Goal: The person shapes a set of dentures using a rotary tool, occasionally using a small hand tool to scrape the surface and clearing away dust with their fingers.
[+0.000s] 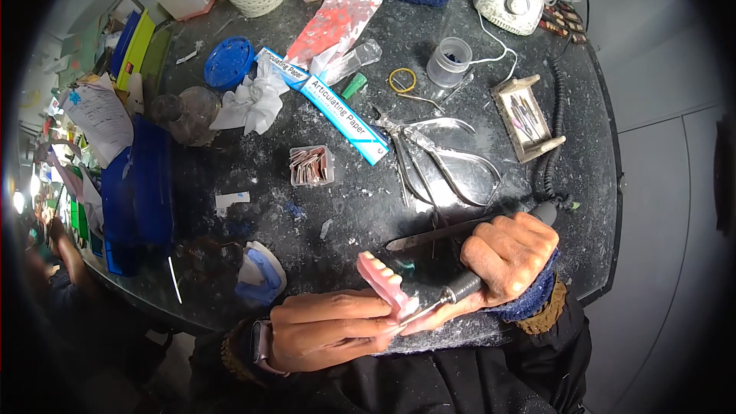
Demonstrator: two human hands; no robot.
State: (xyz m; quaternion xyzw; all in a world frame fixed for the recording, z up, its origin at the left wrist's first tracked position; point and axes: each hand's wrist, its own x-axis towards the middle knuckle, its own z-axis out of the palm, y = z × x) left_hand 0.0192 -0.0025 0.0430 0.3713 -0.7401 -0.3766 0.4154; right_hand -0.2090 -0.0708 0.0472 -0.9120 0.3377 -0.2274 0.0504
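At lower centre, the left hand [330,330] holds the pink denture [378,278], its fingers apparently bracing it; the right hand [506,257] is wrapped firmly round the handpiece [463,287], whose shank slants to the denture's near end, contact being unclear from here. Just beyond, a mould [261,273] lies at lower left of centre, a blade [429,238] right of centre. Farther up, the pliers [460,159] and box [337,111] rest presumably within easy reach, a cup [448,69] behind them
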